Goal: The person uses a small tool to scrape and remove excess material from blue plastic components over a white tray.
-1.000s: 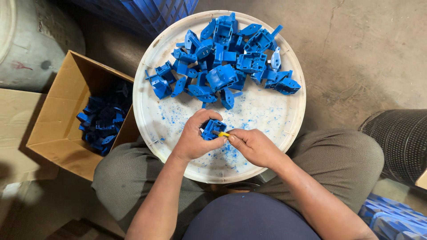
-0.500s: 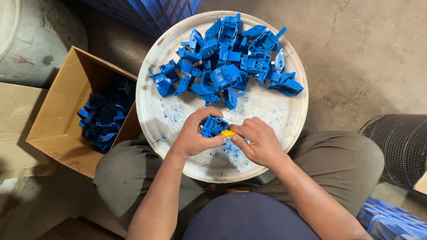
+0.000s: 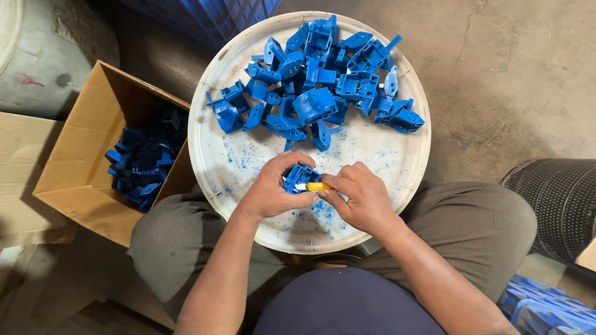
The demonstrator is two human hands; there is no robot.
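My left hand (image 3: pixel 268 192) is closed around a small blue plastic part (image 3: pixel 300 176) held over the near side of a round white tray (image 3: pixel 220 164) on my lap. My right hand (image 3: pixel 363 200) grips a small yellow-handled knife (image 3: pixel 316 186) whose tip rests against that part. A heap of several more blue plastic parts (image 3: pixel 323 93) lies on the far half of the tray. Blue shavings (image 3: pixel 248 155) are scattered over the tray's bare surface.
An open cardboard box (image 3: pixel 81 155) at my left holds several blue parts (image 3: pixel 141 162). A grey drum (image 3: pixel 43 49) stands far left, a black ribbed bin (image 3: pixel 559 205) at right, and blue crates (image 3: pixel 540 307) at lower right. The floor is concrete.
Both hands stay together on the blue part, with only slight shifts of the knife against it. The view has drifted a little.
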